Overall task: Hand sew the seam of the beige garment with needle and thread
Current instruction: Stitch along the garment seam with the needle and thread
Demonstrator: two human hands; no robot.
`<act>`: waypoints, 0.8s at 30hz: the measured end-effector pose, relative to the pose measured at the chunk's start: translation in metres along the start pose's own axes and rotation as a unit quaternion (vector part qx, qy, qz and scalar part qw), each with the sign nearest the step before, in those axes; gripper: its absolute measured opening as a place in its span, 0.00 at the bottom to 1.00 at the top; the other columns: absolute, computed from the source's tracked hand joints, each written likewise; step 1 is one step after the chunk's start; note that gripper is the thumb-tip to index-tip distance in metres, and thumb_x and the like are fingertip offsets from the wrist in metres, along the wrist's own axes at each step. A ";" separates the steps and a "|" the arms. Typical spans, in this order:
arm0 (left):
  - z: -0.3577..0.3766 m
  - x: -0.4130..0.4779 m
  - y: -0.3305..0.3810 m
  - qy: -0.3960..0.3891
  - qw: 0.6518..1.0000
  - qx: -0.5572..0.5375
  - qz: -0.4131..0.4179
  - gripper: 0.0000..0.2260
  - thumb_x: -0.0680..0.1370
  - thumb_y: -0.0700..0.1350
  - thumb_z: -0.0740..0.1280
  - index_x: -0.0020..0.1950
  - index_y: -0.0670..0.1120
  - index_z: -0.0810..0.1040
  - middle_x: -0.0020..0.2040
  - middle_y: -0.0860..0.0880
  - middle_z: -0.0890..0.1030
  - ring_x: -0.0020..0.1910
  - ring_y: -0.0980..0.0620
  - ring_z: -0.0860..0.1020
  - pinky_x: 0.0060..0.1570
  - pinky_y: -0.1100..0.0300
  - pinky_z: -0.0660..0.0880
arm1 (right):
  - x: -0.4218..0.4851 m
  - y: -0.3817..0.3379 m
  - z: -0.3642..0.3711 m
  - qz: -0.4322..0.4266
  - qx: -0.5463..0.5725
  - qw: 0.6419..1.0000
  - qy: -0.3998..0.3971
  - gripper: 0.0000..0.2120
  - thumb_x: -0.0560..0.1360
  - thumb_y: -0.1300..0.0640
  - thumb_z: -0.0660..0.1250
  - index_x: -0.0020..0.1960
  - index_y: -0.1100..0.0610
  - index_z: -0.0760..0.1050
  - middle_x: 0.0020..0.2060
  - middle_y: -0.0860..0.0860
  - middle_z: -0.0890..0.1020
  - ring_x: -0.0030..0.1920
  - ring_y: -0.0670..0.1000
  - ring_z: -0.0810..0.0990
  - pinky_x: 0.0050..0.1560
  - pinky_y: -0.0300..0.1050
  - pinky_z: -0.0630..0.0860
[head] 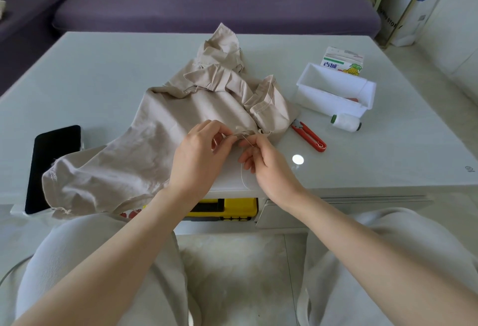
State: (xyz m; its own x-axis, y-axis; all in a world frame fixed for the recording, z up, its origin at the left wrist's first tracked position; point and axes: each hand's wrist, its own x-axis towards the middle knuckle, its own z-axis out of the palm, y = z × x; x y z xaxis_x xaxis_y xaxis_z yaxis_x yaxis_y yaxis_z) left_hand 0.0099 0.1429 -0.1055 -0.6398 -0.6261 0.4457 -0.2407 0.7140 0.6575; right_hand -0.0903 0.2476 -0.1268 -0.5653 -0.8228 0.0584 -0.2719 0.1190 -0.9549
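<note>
So this is mid-stitch. The beige garment (144,144) is spread in a rumpled heap across the middle of the table (103,67), with one end hanging over the near edge, and the seam being worked on is the bit bunched up between the two hands. The left hand (199,155) has its thumb and fingertips pinched on that fold of cloth, holding it up a little off the tabletop. The right hand (269,165) is right beside it, thumb and forefinger pinching the needle (247,140), which looks like it's angled into the fold, though it's too thin to say if the tip is through yet. The thread (241,175) trails down from the right hand in a loose curve toward the table edge. My guess is the next move is pushing the needle through and pulling that slack up snug, and the left hand needs to keep the fold steady so the stitch lands on the seam line. Red snips (309,135) and a white spool (346,122) sit just right of the cloth, and a phone (54,168) lies on the left, partly under it.
</note>
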 end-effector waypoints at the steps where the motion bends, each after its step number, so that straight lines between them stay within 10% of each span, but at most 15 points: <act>1: 0.000 0.000 0.000 0.000 1.000 -0.002 0.002 0.02 0.76 0.43 0.69 0.44 0.46 0.79 0.37 0.53 0.77 0.37 0.52 0.74 0.37 0.49 0.75 | -0.001 -0.001 0.000 -0.003 0.009 1.000 0.000 0.13 0.81 0.68 0.49 0.51 0.59 0.71 0.38 0.52 0.77 0.36 0.46 0.72 0.41 0.34 0.69; 24: 0.002 -0.003 0.003 0.021 1.000 0.015 0.006 0.03 0.75 0.43 0.70 0.48 0.47 0.83 0.34 0.53 0.77 0.35 0.53 0.74 0.35 0.52 0.76 | -0.004 -0.012 0.004 0.002 0.089 0.996 -0.009 0.07 0.82 0.64 0.53 0.48 0.60 0.68 0.38 0.53 0.81 0.29 0.47 0.76 0.33 0.35 0.72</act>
State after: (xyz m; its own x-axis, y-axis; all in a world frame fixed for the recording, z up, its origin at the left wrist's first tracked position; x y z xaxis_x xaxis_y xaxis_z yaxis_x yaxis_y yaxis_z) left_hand 0.0095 0.1477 -0.1058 -0.6122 -0.6299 0.4780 -0.2555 0.7296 0.6343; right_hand -0.0819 0.2478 -0.1167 -0.5521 -0.8322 0.0515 -0.1268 0.0228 -0.9917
